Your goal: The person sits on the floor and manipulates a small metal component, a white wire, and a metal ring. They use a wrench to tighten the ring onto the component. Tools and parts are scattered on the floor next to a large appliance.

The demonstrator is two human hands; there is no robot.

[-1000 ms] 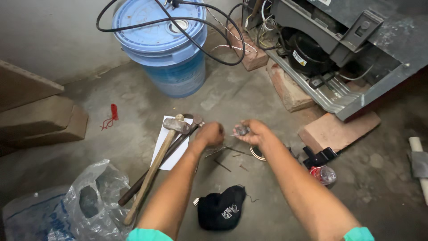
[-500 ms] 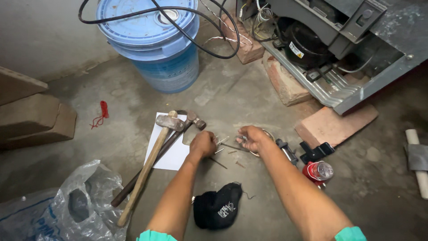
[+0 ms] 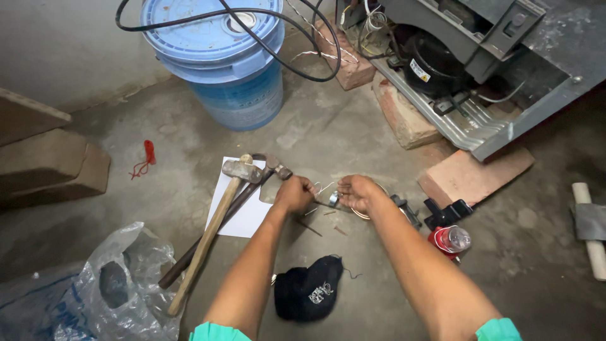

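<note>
1. Both sets of fingers pinch narrow — the left hand [image 3: 293, 194] and right hand [image 3: 355, 191] hold a small metal fitting [image 3: 332, 199] with thin wire, low over the concrete floor [image 3: 353, 136].
2. Just left lie a hammer [image 3: 218, 215] and white paper [image 3: 243, 205]; a black cap [image 3: 309, 289] sits nearer.
3. Risk — the tiny piece could slip among scattered nails.
</note>
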